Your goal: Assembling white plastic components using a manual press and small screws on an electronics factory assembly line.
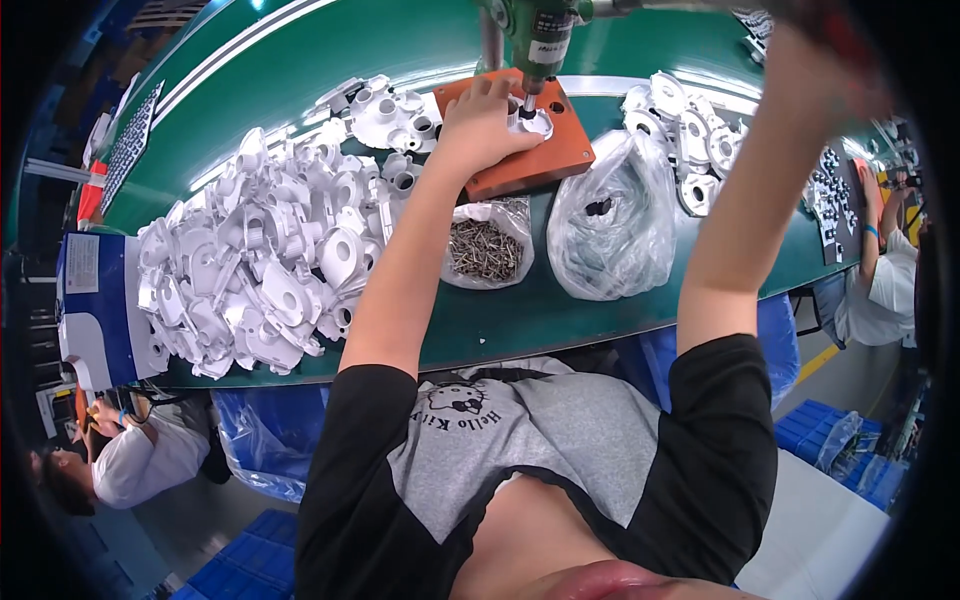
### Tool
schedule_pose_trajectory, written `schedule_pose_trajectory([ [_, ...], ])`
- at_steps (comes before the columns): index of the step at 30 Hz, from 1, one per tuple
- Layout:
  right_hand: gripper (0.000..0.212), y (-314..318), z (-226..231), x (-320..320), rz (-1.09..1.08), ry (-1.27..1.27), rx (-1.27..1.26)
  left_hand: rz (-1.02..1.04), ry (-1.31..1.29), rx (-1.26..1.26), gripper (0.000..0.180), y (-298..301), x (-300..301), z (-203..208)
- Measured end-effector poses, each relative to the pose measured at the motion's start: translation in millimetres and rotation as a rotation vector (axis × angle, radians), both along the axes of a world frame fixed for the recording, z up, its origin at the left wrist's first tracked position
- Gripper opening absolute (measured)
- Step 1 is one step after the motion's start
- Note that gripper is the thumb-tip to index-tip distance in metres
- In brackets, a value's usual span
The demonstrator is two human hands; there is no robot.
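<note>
My left hand [482, 128] lies over an orange block fixture [562, 160]. Its thumb and fingers hold down a white plastic part [540, 124] seated on the block. From above, the green spindle machine [542, 40] brings its metal tip [530, 103] down to a small black piece in that part. Raised at the upper right, my right hand [835, 75] is smeared and sits at the dark rim next to something dark red. Its fingers cannot be made out.
White plastic parts [270, 250] heap up on the left, with others [690, 135] right of the block. A bag of screws [487, 250] and a clear plastic bag [612, 235] lie on the green bench [500, 325]. Co-workers [150, 455] sit on both sides; blue crates [825, 435] stand below.
</note>
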State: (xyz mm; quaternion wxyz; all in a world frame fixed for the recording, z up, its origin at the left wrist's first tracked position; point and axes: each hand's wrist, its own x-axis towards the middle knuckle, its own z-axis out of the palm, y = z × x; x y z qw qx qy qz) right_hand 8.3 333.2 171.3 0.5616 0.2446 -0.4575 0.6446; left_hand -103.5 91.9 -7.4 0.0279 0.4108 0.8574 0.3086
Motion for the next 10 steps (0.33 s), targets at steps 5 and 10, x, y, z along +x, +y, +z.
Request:
schedule_pose_trajectory([
  [5, 0.023, -58.7, -129.5, 123.2, -0.077, -0.223, 0.259, -0.002, 0.001, -0.089, 0.079, -1.6, 4.7, 9.3],
  [10, 0.014, -70.7, -151.7, 130.1, -0.298, -0.275, 0.372, -0.077, -0.04, -0.141, 0.083, -1.5, -3.2, 13.0],
])
